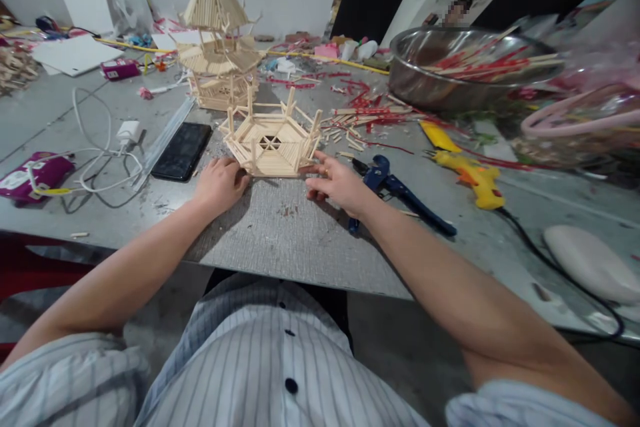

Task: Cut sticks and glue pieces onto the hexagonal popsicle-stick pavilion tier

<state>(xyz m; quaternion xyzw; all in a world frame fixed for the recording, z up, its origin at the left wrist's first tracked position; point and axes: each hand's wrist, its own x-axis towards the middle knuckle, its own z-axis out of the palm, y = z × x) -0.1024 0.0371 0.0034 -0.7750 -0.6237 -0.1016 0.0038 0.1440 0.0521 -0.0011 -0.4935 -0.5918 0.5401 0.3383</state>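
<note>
A hexagonal base of pale wooden sticks (274, 163), with short upright posts at its corners and a spoked opening in its floor, sits on the table before me. My left hand (223, 181) is curled against its near left corner, fingertips partly hidden. At the near right corner, my right hand (340, 181) has its index finger along the side and the thumb lower down, fingers bent around the edge. Just behind the base stands a taller stick pagoda model (220, 60) with a pointed roof. Blue-handled cutters (400, 193) lie beside my right hand.
A black phone (181, 152) and white charger (129, 133) with cables lie left, near a purple packet (35, 177). To the right are a yellow glue gun (473, 177), a steel basin (425, 83) holding sticks, and a pink-rimmed basket (575, 121). Loose stick pieces (355, 137) lie behind the cutters.
</note>
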